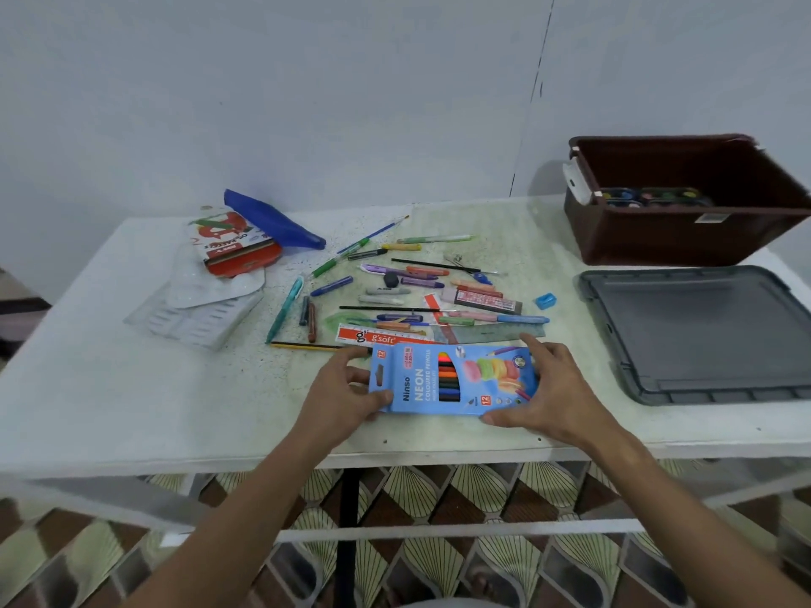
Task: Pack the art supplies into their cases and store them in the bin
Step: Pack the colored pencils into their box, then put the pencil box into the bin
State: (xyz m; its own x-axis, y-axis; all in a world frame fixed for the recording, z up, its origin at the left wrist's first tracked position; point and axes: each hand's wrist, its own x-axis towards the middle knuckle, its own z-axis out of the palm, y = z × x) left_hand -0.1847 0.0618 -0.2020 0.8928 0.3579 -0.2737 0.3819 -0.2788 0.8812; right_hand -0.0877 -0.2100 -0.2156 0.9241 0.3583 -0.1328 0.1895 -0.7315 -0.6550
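A blue box of neon coloured pencils (pixel 454 378) is held just above the table's front edge. My left hand (pixel 346 390) grips its left end, thumb on top. My right hand (pixel 548 390) grips its right end, fingers over the far edge and thumb at the near edge. Behind the box lie several loose pens, crayons and pencils (pixel 403 283), a red g'soft ruler (pixel 377 336) and a clear ruler (pixel 496 331). The dark brown bin (pixel 684 239) stands at the back right, with paint sets (pixel 654 197) inside.
The bin's grey lid (pixel 697 335) lies flat on the right of the white table (pixel 131 388). At the back left are a red oil pastel box (pixel 232 245), a blue pouch (pixel 272 221) and clear plastic trays (pixel 197 309). A blue sharpener (pixel 545 300) sits near the lid.
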